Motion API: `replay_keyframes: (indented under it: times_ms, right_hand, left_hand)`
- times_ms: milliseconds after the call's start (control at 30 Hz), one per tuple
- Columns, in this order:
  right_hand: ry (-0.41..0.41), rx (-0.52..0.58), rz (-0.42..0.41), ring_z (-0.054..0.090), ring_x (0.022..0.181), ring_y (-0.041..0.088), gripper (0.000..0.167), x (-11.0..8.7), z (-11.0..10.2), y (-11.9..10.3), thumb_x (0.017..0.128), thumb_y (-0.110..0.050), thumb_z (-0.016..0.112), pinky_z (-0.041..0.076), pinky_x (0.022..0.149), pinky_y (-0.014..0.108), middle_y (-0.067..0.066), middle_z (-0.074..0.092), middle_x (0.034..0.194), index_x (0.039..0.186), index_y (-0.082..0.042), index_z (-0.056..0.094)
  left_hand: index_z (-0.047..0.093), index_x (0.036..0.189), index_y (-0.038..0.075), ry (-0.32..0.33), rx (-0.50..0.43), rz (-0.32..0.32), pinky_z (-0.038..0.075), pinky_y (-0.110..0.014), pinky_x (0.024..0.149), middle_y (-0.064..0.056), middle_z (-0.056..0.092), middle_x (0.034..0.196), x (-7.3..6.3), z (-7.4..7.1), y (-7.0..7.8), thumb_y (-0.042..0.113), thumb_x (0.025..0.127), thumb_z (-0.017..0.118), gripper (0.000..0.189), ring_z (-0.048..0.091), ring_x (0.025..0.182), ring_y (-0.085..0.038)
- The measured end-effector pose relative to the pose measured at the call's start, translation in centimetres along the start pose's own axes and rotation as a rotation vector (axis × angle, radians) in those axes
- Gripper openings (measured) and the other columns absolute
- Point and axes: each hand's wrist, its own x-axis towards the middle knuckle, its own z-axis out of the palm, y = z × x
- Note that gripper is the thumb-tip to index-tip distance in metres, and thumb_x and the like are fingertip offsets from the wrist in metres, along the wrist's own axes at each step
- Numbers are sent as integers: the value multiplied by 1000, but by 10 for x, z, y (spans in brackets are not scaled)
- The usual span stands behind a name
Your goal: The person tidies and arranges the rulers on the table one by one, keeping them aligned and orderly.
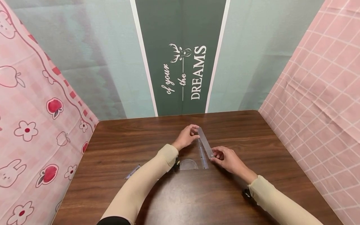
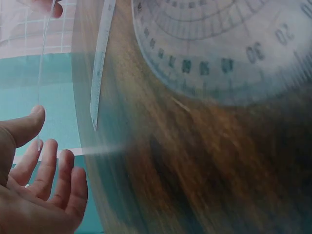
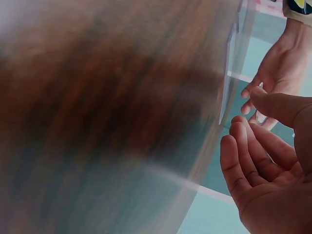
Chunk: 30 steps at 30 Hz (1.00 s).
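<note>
A clear ruler [image 1: 206, 143] is held up over the table at a slant, a hand at each end. My left hand [image 1: 187, 136] pinches its far end between thumb and fingers, while my right hand [image 1: 229, 159] pinches the near end. Seen from the left wrist, the ruler appears edge-on as a thin line beside the thumb. Below it, another clear straight-edged piece [image 1: 203, 157] lies on the table. A transparent protractor [image 1: 189, 164] lies beside that piece, near the left wrist, and fills the top of the left wrist view.
On the brown wooden table [image 1: 194, 200], a small clear piece with a blue edge [image 1: 132, 172] lies left of my left forearm, which partly covers it. A printed curtain [image 1: 182, 31] hangs behind the table, with pink cloths at both sides.
</note>
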Motion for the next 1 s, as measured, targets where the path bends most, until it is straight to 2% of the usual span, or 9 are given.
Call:
replay_keyframes:
  times_ms: [167,300,633,1000]
  right_hand:
    - [-1,-40,-42,65,81,13,32,-9,2,5,86,-8,91,57,72,29,-2,70,92,113,-1,76]
    - [-3,-64,-66,68,85,17,31,-15,2,6,85,-8,91,59,76,32,0,72,96,112,-1,77]
    - [-15,-159,-53,69,91,19,31,-20,-2,4,86,-14,92,58,81,39,3,73,100,111,-4,78]
    - [-17,-265,-52,67,95,19,34,-21,1,0,84,-18,94,57,85,45,2,71,104,111,-4,78]
  left_hand:
    - [64,139,8,-43,89,23,49,-43,105,-12,68,128,-1,6,0,15,102,77,40,62,115,-30]
    - [64,137,11,-63,164,9,42,-45,109,-8,69,127,-1,9,-1,21,101,78,40,60,116,-27]
    - [65,141,12,-103,291,38,36,-48,117,-8,66,134,0,14,7,23,102,77,42,55,128,-29]
    - [67,138,16,-110,425,54,40,-42,108,-4,65,135,4,21,7,29,101,78,40,54,127,-26]
